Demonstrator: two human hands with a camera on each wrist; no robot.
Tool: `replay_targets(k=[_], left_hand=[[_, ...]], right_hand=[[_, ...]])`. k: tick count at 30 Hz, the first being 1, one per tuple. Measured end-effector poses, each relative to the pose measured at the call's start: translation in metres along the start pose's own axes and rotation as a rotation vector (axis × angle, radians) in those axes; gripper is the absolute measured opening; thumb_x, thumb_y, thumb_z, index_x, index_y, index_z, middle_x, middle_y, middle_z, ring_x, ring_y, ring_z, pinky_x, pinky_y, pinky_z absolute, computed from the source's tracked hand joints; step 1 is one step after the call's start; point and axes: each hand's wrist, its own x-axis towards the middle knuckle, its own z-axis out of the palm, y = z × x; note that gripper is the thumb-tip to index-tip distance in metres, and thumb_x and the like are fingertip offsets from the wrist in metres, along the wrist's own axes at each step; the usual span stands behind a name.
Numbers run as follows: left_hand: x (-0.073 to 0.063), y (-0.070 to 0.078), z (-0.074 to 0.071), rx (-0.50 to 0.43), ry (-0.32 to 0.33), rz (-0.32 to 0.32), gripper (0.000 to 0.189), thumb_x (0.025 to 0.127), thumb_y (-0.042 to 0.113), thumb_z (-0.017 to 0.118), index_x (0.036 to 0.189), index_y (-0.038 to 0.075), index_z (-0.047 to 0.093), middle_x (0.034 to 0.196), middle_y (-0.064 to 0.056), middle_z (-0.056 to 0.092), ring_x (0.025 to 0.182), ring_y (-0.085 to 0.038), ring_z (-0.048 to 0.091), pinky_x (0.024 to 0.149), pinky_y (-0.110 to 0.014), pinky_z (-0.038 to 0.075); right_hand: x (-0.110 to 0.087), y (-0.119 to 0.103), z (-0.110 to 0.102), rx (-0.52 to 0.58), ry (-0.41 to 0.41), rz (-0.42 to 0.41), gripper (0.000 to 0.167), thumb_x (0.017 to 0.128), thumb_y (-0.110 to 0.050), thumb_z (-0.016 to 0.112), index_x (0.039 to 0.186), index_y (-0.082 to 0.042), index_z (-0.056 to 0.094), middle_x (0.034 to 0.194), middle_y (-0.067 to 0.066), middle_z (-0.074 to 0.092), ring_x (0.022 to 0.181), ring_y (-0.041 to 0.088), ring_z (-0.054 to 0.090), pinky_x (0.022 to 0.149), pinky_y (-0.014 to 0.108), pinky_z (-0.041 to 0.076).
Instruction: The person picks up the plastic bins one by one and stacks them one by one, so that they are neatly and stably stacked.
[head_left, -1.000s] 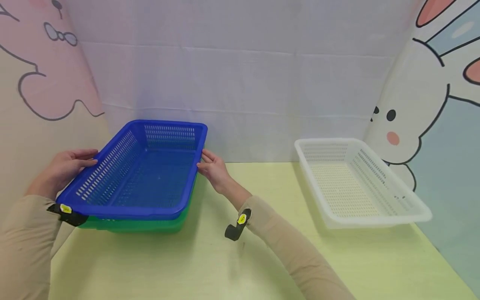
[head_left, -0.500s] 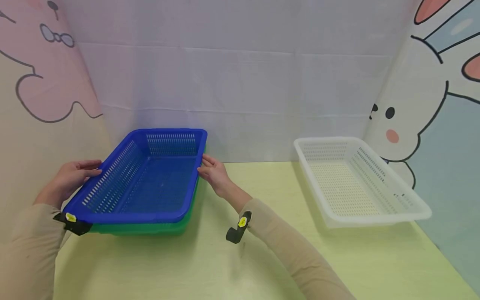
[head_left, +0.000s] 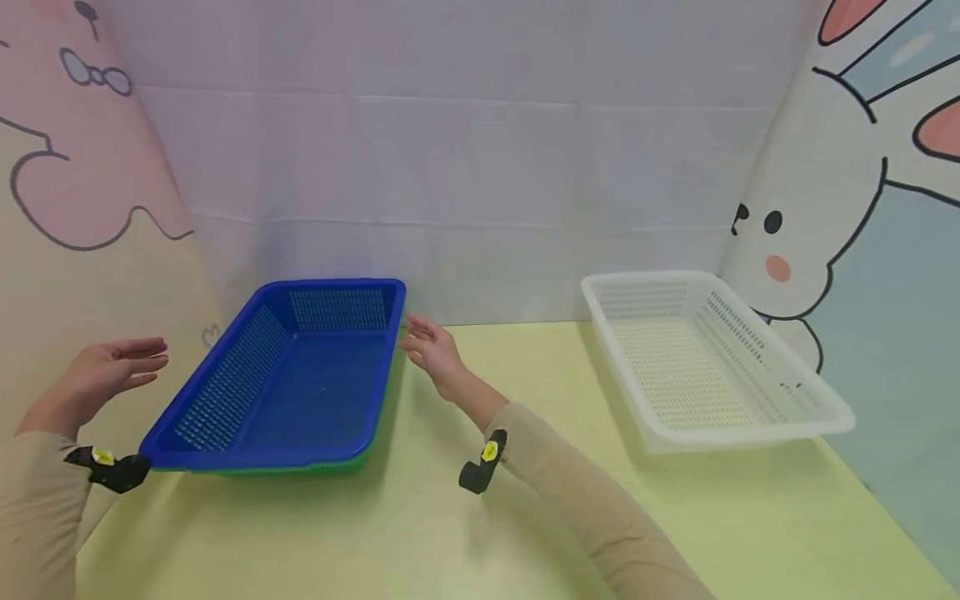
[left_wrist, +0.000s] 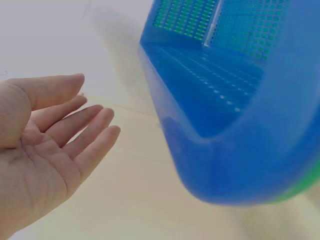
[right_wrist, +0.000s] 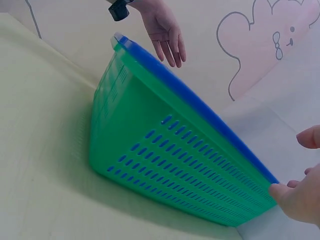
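Note:
A blue slotted plastic basket (head_left: 322, 392) sits nested inside a green basket (right_wrist: 137, 112) of like shape, on the left of the table. Only a thin green strip shows under the blue rim in the head view, while the right wrist view shows the green side wall. My left hand (head_left: 101, 379) is off to the left of the baskets, fingers extended and holding nothing; in the left wrist view a gap separates it from the blue rim (left_wrist: 172, 135). On the other side, my right hand (head_left: 441, 357) has loosely extended fingers, fingertips right by the rim.
A white slotted basket (head_left: 690, 375) stands at the right of the pale yellow-green table (head_left: 465, 542). Behind the table hangs a white cloth (head_left: 480, 167). Cartoon-printed panels (head_left: 885, 333) flank both sides. A black wrist camera (head_left: 483, 462) is strapped to each sleeve.
The blue basket has sunk lower into the green one. Both hands have let go of its rim; the left has moved away to the left, the right slightly outward.

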Motion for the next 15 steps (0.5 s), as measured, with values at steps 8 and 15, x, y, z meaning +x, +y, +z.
replay_targets(k=[8, 15], left_hand=[[-0.001, 0.003, 0.005, 0.008, -0.135, 0.001, 0.055, 0.097, 0.025, 0.043, 0.136, -0.011, 0.027, 0.132, -0.026, 0.041, 0.109, -0.023, 0.054, 0.086, -0.037, 0.048], [-0.011, 0.027, 0.019, 0.146, -0.203, -0.014, 0.056, 0.1, 0.021, 0.034, 0.133, -0.02, 0.017, 0.134, -0.041, 0.024, 0.098, -0.002, 0.054, 0.085, -0.037, 0.05]], right_hand=[[0.0, 0.014, 0.005, -0.015, 0.024, 0.028, 0.051, 0.085, 0.001, 0.056, 0.133, 0.001, 0.04, 0.133, 0.021, 0.043, 0.116, 0.029, 0.05, 0.097, 0.04, 0.04], [-0.003, 0.022, 0.01, -0.014, 0.017, 0.045, 0.054, 0.085, 0.0, 0.057, 0.135, 0.001, 0.037, 0.135, 0.023, 0.04, 0.113, 0.028, 0.052, 0.094, 0.038, 0.043]])
